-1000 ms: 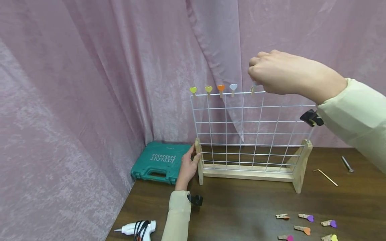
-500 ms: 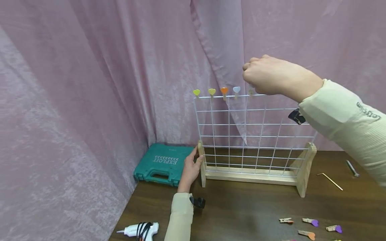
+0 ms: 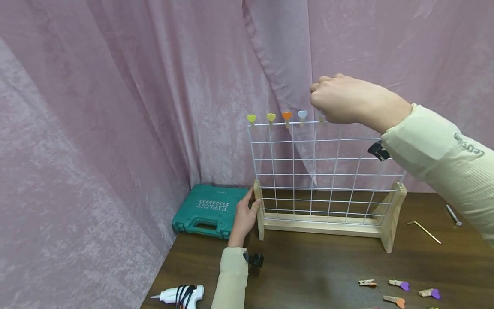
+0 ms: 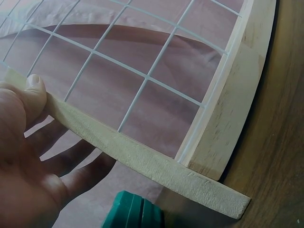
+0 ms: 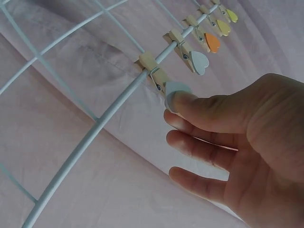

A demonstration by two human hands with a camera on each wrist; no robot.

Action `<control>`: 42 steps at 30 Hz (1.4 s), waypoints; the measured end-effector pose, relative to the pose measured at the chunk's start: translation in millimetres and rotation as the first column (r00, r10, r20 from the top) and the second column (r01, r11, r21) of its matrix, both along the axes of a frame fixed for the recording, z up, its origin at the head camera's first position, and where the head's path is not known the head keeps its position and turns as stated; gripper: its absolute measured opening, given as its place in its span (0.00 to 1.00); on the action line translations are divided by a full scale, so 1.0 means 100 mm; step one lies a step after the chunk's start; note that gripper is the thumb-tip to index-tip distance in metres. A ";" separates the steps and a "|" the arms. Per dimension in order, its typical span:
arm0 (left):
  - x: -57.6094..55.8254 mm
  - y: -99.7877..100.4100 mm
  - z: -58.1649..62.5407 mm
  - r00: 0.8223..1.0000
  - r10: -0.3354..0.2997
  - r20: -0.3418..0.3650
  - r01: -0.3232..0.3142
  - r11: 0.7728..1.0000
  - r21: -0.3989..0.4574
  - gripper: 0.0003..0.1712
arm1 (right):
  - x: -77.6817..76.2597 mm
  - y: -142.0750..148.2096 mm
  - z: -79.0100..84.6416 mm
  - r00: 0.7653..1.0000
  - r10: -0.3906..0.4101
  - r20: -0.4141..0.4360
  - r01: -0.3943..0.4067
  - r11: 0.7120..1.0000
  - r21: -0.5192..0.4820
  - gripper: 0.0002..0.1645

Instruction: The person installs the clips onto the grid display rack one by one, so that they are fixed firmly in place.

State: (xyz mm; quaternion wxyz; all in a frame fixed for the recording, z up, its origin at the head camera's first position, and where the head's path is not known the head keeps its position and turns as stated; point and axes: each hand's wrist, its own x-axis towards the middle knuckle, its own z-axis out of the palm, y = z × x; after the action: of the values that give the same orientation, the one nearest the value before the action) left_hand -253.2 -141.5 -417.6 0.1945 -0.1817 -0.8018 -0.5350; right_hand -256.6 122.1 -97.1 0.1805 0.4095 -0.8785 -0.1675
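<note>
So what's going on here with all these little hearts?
A person's right hand pinches a white heart clothespin at the top wire of a white grid rack. The left hand holds the rack's wooden end board. Four heart clothespins, two yellow, one orange and one white, are clipped along that wire, and more clothespins lie on the table.

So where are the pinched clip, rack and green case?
Pinched clip point(image 5: 160, 77): right wrist view, on its wooden body.
Rack point(image 3: 322, 228): head view, on its base bar.
Green case point(image 3: 211, 211): head view, on its lid.
</note>
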 end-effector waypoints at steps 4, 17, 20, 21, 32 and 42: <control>0.00 0.00 0.01 1.000 0.004 -0.006 -0.004 1.000 0.000 0.27 | -0.01 0.00 0.00 1.000 -0.003 0.007 0.003 1.000 -0.011 0.08; 0.00 0.02 0.04 1.000 0.013 0.024 -0.012 1.000 -0.013 0.28 | -0.03 0.01 -0.02 1.000 0.002 0.023 -0.001 0.999 -0.045 0.10; -0.01 0.03 0.04 1.000 0.013 0.023 -0.012 1.000 -0.006 0.28 | -0.03 0.04 -0.04 0.999 0.004 0.034 -0.001 0.996 -0.084 0.08; -0.02 0.03 0.04 1.000 0.013 0.019 -0.012 1.000 -0.006 0.28 | -0.03 0.05 -0.05 0.999 0.002 0.039 0.002 0.995 -0.103 0.07; -0.03 0.00 0.02 1.000 0.002 0.018 -0.003 1.000 0.016 0.28 | 0.09 0.38 -0.34 0.999 0.049 0.003 -0.044 0.917 -0.398 0.12; -0.04 -0.03 0.03 1.000 0.004 0.013 -0.004 1.000 -0.009 0.27 | 0.33 0.62 -0.74 0.968 0.203 -0.145 -0.248 0.721 -0.647 0.13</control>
State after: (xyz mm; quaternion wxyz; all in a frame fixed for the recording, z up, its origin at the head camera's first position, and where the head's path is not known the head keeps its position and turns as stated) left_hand -256.9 -144.2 -414.4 0.1896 -0.1778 -0.8058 -0.5320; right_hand -223.2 184.2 -171.1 0.3602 0.4176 -0.8179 0.1638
